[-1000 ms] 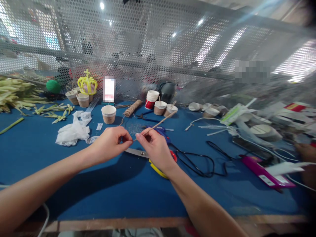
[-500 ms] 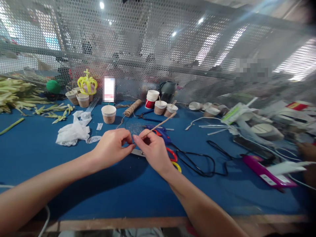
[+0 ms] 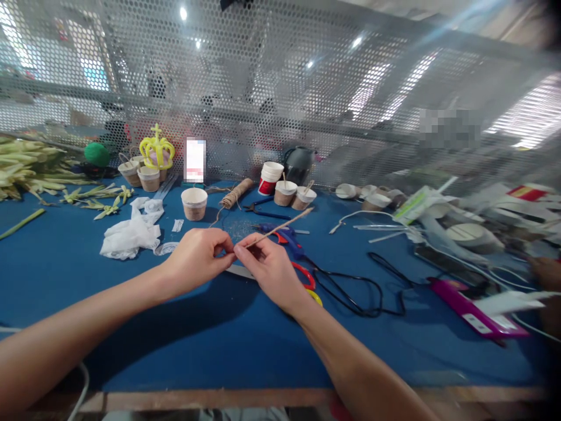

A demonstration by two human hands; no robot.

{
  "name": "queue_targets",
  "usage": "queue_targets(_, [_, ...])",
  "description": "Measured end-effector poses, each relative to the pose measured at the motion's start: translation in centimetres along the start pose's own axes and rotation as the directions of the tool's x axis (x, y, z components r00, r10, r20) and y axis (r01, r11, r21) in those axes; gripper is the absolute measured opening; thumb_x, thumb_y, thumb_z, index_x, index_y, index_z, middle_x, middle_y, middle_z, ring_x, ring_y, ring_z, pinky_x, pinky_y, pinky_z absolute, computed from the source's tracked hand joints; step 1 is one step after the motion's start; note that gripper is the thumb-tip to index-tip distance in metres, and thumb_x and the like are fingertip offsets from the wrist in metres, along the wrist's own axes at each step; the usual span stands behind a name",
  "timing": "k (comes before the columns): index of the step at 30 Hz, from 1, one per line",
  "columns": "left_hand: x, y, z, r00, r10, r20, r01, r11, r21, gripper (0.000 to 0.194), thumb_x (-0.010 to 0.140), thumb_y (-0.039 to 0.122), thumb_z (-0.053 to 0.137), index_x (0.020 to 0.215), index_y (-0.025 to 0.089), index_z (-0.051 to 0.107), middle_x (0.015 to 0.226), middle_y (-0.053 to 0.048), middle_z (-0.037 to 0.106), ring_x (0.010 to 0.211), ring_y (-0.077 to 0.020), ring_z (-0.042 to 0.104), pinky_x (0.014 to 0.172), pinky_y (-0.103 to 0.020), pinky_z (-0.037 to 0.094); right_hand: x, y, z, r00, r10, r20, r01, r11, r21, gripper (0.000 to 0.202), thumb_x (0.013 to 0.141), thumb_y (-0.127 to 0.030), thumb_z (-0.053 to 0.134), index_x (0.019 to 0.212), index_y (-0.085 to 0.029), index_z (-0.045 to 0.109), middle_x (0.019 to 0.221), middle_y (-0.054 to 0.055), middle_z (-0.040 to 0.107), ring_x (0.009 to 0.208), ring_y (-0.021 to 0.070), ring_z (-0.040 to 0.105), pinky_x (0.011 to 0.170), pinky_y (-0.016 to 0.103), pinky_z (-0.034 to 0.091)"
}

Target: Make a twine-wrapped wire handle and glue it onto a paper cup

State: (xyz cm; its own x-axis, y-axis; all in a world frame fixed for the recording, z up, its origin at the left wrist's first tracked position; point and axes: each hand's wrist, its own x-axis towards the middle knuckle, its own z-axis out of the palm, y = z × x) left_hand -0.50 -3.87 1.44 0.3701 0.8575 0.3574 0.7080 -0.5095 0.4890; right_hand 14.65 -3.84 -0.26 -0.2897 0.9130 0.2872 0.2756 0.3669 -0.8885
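Note:
A thin tan length of what looks like jute twine point(image 3: 287, 223) sticks out up and to the right from my right hand point(image 3: 272, 266). That hand pinches it between thumb and finger. My left hand point(image 3: 199, 257) is closed in a pinch at the twine's near end, its fingertips meeting those of the right; the end itself is hidden. Below the hands lie scissors point(image 3: 308, 275) with red and yellow handles, their blades partly covered. Just beyond the right hand is a blue glue gun point(image 3: 293, 241). A wound bundle of twine point(image 3: 236, 194) lies farther back.
A paper-rimmed cup point(image 3: 194, 204) and crumpled white lace cloth point(image 3: 131, 237) are left of centre. Pliers point(image 3: 265, 204) lie behind the glue gun. A black cable point(image 3: 350, 307) loops right toward a purple power strip point(image 3: 477, 310). Perforated metal panel point(image 3: 245, 88) borders the back.
Both hands remain pinched together. The twine tilts a little lower to the right, and the right fingertips have shifted slightly left. The view has moved slightly.

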Motion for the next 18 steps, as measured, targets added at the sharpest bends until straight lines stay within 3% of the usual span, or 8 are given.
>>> queue_targets(7, [0.2, -0.2, -1.1, 0.994, 0.053, 0.097, -0.046, 0.997, -0.065, 0.013, 0.073, 0.017, 0.049, 0.072, 0.014, 0.062, 0.059, 0.000, 0.058, 0.051, -0.0087, 0.048, 0.048, -0.018, 0.034, 0.3, 0.5, -0.4, 0.996, 0.018, -0.084, -0.023, 0.998, -0.059, 0.020, 0.077, -0.035, 0.052, 0.073, -0.016, 0.052, 0.061, -0.001, 0.053, 0.053, 0.0093, 0.046, 0.050, 0.021, 0.037])
queue_targets(11, [0.0, 0.1, -1.1, 0.997, 0.008, 0.073, -0.003, 0.998, -0.064, 0.010, 0.072, 0.016, 0.050, 0.066, 0.013, 0.058, 0.054, 0.002, 0.055, 0.048, -0.0078, 0.046, 0.046, -0.018, 0.033, 0.4, 0.7, -0.4, 0.990, -0.014, -0.137, -0.001, 0.994, -0.106, 0.020, 0.077, -0.035, 0.052, 0.072, -0.016, 0.051, 0.059, -0.001, 0.052, 0.053, 0.0098, 0.045, 0.049, 0.022, 0.037])
queue_targets(18, [-0.3, 0.3, -0.3, 0.999, 0.043, 0.018, -0.041, 0.995, -0.088, 0.010, 0.071, 0.013, 0.048, 0.065, 0.014, 0.056, 0.058, 0.001, 0.056, 0.052, -0.0083, 0.047, 0.049, -0.018, 0.034, 0.1, 0.0, -0.2, 0.976, -0.061, -0.210, 0.029, 0.988, -0.154, 0.018, 0.077, -0.031, 0.053, 0.065, -0.017, 0.050, 0.059, -0.002, 0.052, 0.053, 0.0094, 0.046, 0.050, 0.021, 0.036])
